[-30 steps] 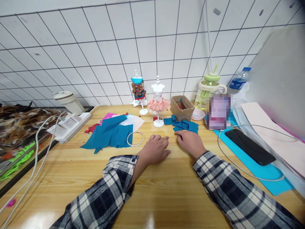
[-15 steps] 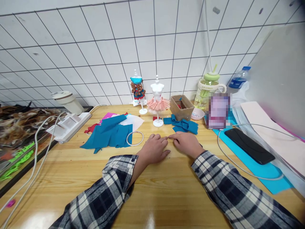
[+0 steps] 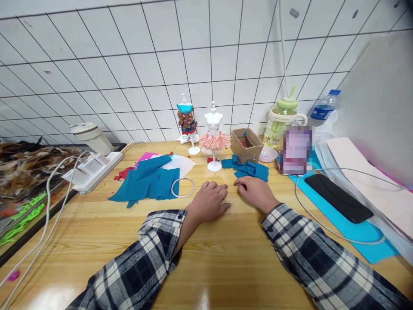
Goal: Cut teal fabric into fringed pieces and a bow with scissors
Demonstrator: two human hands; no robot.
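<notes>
My left hand (image 3: 210, 201) lies palm down on the wooden table, thumb spread from the other fingers, with nothing visible in it. A white ring (image 3: 183, 187) lies just left of it, over the edge of some teal fabric pieces (image 3: 151, 185). To the right, my right hand (image 3: 254, 193) rests with its fingers curled and thumb and index finger drawn together; what they hold, if anything, is hidden. Folded teal strips (image 3: 250, 168) lie just behind it. Beyond both hands stands a white mini dress form (image 3: 213, 122) wearing a pink pleated skirt (image 3: 215, 141).
A second dressed form (image 3: 185, 118), a cardboard box (image 3: 247, 146) and a small pink dish (image 3: 268, 153) stand along the wall. At right are a green-lidded jug (image 3: 281, 120), a propped phone (image 3: 295, 150) and a black phone (image 3: 337, 198). A power strip (image 3: 97, 172) sits left.
My right hand has moved slightly right, away from my left fingertips, and its index finger has curled in. My left hand has stayed in place.
</notes>
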